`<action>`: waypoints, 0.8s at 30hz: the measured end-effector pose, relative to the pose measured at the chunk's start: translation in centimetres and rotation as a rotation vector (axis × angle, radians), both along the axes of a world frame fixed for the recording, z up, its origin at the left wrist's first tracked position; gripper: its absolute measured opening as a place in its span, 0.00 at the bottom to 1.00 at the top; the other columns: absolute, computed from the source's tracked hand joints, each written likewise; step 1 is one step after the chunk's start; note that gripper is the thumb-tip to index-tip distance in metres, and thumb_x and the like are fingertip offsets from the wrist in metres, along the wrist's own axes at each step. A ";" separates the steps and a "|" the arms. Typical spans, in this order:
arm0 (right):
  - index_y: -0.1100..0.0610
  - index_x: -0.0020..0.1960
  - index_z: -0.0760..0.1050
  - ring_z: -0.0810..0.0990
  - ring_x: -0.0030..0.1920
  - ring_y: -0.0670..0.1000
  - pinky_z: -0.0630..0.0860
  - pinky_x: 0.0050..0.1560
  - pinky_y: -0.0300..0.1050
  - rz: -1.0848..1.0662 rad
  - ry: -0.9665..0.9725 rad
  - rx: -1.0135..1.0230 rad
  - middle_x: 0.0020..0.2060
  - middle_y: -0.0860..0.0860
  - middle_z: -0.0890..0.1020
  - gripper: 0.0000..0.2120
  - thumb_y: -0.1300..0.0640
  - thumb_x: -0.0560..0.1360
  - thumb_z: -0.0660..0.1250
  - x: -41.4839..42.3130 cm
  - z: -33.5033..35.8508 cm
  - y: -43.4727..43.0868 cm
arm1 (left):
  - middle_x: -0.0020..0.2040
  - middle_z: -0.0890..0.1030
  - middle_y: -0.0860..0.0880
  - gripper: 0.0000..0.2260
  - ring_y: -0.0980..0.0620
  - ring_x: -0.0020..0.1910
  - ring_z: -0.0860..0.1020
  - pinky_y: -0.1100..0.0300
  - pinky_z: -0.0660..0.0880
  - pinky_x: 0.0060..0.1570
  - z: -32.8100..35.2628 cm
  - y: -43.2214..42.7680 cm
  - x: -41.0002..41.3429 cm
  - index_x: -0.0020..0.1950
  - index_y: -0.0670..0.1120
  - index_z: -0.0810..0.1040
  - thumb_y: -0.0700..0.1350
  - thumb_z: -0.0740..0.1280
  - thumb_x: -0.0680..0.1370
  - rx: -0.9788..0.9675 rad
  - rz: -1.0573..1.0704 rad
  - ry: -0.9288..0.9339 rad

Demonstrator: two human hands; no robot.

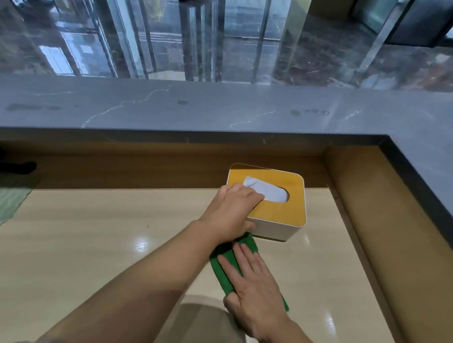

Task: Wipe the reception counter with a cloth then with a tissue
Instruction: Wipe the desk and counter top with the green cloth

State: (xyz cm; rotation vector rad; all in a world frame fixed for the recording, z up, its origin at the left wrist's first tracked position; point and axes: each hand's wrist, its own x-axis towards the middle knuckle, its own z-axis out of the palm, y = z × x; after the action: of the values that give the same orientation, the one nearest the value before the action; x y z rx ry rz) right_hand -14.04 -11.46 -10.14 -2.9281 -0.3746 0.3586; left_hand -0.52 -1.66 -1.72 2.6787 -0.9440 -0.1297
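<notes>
Hands cross at the pale worktop [83,242]. The right hand [255,289] lies flat, fingers straight and together, on a folded green cloth [221,278], apparently pinning it so it cannot slide while the other arm reaches over. Just beyond those fingertips sits the tissue box [278,214]. The left hand [231,208] rests on its yellow lid, fingers curled onto the white tissue [272,192] poking from the slot, seemingly to pull one for the second wipe. Well off to that hand's left lies a paler green cloth [0,202].
</notes>
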 end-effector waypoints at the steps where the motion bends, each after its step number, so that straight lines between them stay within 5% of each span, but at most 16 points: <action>1: 0.48 0.71 0.68 0.69 0.70 0.56 0.57 0.68 0.50 0.011 -0.011 0.001 0.71 0.56 0.70 0.36 0.45 0.63 0.60 0.0 0.0 -0.2 | 0.71 0.68 0.53 0.27 0.51 0.71 0.62 0.55 0.56 0.69 0.0 1.0 0.0 0.72 0.51 0.66 0.52 0.69 0.74 -0.029 -0.025 0.018; 4: 0.48 0.72 0.67 0.68 0.71 0.56 0.56 0.68 0.51 0.022 -0.032 -0.008 0.72 0.57 0.68 0.36 0.45 0.64 0.61 -0.1 -0.1 -0.2 | 0.74 0.67 0.51 0.29 0.52 0.74 0.61 0.51 0.58 0.73 -0.5 5.5 -0.7 0.73 0.49 0.67 0.53 0.71 0.74 -0.173 0.040 0.018; 8: 0.50 0.71 0.69 0.65 0.72 0.56 0.56 0.68 0.53 -0.029 -0.033 -0.028 0.71 0.58 0.68 0.35 0.46 0.64 0.60 -0.1 -0.1 1.3 | 0.69 0.73 0.51 0.24 0.51 0.69 0.69 0.55 0.65 0.70 -1.0 13.5 -2.5 0.70 0.49 0.72 0.47 0.70 0.75 -0.337 0.534 0.099; 11: 0.51 0.70 0.71 0.64 0.71 0.58 0.56 0.67 0.53 -0.019 -0.028 -0.037 0.70 0.59 0.70 0.34 0.46 0.64 0.60 1.0 -0.5 4.4 | 0.65 0.77 0.49 0.23 0.47 0.64 0.74 0.55 0.71 0.61 -1.8 18.9 -4.0 0.66 0.46 0.75 0.47 0.73 0.72 -0.194 0.807 0.238; 13: 0.50 0.69 0.72 0.68 0.70 0.59 0.56 0.67 0.53 0.027 -0.044 -0.026 0.70 0.60 0.70 0.32 0.46 0.65 0.59 2.7 -0.2 7.7 | 0.54 0.79 0.49 0.19 0.45 0.55 0.77 0.54 0.73 0.48 -2.4 22.0 -5.3 0.53 0.46 0.75 0.50 0.75 0.67 -0.013 0.885 0.289; 15: 0.49 0.74 0.64 0.60 0.75 0.58 0.50 0.72 0.51 0.046 -0.080 0.004 0.75 0.59 0.60 0.32 0.47 0.71 0.56 4.9 0.4 9.5 | 0.46 0.74 0.52 0.21 0.47 0.50 0.75 0.55 0.69 0.41 -2.7 23.3 -6.4 0.45 0.48 0.69 0.55 0.75 0.63 0.149 0.877 0.305; 18: 0.47 0.79 0.46 0.42 0.78 0.54 0.39 0.76 0.49 0.050 -0.059 0.005 0.78 0.55 0.44 0.31 0.46 0.77 0.48 9.9 0.5 11.5 | 0.50 0.69 0.52 0.27 0.50 0.55 0.71 0.57 0.68 0.45 -3.4 25.6 -8.1 0.49 0.48 0.65 0.61 0.73 0.62 0.297 0.885 0.304; 24: 0.50 0.78 0.49 0.53 0.75 0.60 0.49 0.75 0.54 -0.120 -0.101 -0.110 0.76 0.58 0.55 0.28 0.47 0.79 0.46 16.9 0.6 15.3 | 0.63 0.67 0.50 0.42 0.50 0.66 0.67 0.57 0.67 0.57 -3.8 29.0 -9.5 0.64 0.46 0.64 0.70 0.70 0.60 0.343 0.972 0.323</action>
State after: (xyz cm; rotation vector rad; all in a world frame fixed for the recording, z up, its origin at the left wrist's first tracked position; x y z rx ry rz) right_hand 2.91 3.86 -9.54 -3.0660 -0.1974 0.2216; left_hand -10.06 27.39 -5.49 2.9546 0.5478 -0.5093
